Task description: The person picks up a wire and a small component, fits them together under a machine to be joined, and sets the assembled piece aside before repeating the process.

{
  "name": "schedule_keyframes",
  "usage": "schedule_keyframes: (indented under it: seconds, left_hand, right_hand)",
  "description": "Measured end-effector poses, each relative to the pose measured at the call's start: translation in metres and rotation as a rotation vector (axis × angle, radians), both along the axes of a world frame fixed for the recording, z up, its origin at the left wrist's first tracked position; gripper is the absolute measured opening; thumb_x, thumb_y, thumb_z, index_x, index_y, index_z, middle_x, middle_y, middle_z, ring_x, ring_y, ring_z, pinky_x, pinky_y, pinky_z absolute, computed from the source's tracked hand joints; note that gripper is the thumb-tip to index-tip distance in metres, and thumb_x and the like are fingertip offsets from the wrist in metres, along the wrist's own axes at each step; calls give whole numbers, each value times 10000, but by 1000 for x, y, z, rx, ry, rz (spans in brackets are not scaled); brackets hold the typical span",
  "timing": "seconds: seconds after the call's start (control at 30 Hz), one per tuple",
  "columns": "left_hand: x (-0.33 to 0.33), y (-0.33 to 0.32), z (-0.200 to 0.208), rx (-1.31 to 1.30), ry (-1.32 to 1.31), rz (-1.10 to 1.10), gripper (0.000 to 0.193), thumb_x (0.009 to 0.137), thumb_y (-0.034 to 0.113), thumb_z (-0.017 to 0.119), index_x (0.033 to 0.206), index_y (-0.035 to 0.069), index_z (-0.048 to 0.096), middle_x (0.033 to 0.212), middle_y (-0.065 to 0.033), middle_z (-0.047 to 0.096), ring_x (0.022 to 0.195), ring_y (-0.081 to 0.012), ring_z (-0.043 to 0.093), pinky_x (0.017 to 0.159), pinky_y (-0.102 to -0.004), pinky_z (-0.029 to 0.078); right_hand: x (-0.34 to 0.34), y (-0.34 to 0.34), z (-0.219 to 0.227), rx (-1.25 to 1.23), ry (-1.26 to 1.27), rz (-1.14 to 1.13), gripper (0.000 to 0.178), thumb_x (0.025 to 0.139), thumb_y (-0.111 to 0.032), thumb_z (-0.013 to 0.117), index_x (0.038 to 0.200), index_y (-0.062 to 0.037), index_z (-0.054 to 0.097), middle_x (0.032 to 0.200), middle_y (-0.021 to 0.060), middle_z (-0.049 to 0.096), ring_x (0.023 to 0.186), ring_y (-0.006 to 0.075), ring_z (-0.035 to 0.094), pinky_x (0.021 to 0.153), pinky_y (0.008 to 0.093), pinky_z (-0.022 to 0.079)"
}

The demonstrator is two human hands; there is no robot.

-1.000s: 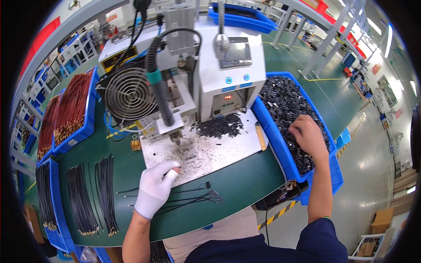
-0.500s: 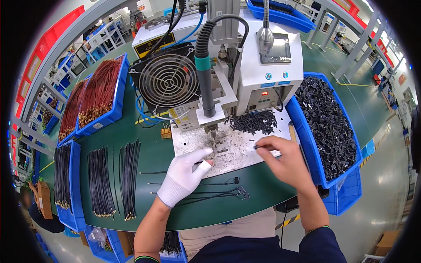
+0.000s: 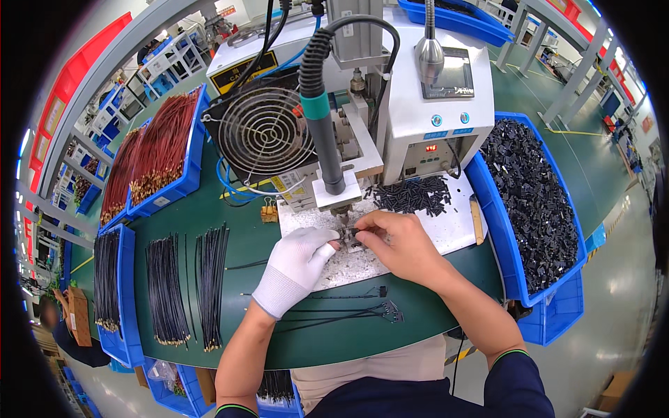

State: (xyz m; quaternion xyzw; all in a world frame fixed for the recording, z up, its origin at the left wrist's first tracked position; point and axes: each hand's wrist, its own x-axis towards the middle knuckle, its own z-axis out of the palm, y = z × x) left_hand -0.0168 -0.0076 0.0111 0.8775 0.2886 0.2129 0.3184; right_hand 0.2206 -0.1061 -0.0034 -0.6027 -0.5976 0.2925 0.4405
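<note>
As our gloved left hand point(image 3: 293, 270) seemingly pinches a cable point(image 3: 245, 265), our right hand point(image 3: 401, 244) pinches a black part point(image 3: 355, 231) between its fingers, over the white plate point(image 3: 347, 270) near the iron point(image 3: 326, 148).

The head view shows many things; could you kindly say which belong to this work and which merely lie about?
Seemingly in use:
gloved left hand
right hand, pinching a small dark piece
white machine
black cables
black parts in blue bin

Apparently lying about:
binder clip
wooden strip
red cables
</note>
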Motion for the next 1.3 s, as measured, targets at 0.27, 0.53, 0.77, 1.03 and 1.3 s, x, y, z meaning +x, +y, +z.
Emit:
schedule_keyframes:
  seconds: [0.27, 0.53, 0.77, 1.03, 1.3]
  left_hand:
    - [11, 0, -3, 22, -70, 66, 167, 1048, 151, 742, 1134, 27, 815, 1070, -196, 810, 1010, -437, 772, 888, -500, 618]
    - [17, 1, -5, 57, -23, 80, 169, 1047, 168, 737, 1116, 40, 822, 1070, -177, 807, 1012, -423, 777, 889, -497, 619]
    - [19, 2, -5, 32, -13, 87, 175, 1032, 172, 734, 1101, 40, 825, 1057, -177, 791, 1006, -418, 771, 893, -492, 615]
    - [21, 2, -4, 13, -10, 93, 179, 1026, 175, 731, 1093, 37, 822, 1037, -178, 773, 986, -419, 764, 875, -492, 613]
    - [21, 1, -3, 31, -25, 90, 179, 1028, 179, 729, 1081, 38, 826, 1013, -180, 758, 972, -415, 758, 862, -495, 607]
  right_hand:
    - [-1, 4, -5, 44, -21, 16, 194, 1047, -67, 799, 1190, 63, 790, 1052, 183, 846, 903, 288, 819, 856, 385, 637]
    - [-3, 5, -7, 74, -31, 13, 181, 1051, -47, 785, 1194, 66, 788, 1068, 193, 839, 930, 312, 827, 863, 400, 648]
    - [-3, 5, -10, 121, -78, 20, 164, 1053, -39, 779, 1178, 66, 782, 1060, 196, 828, 928, 334, 823, 860, 411, 649]
    - [-2, 6, -9, 141, -91, 24, 164, 1049, -42, 779, 1175, 63, 785, 1055, 201, 822, 921, 339, 817, 849, 420, 646]
    - [-3, 6, -10, 164, -92, 26, 172, 1045, -41, 784, 1180, 64, 788, 1060, 204, 824, 927, 345, 818, 844, 421, 646]
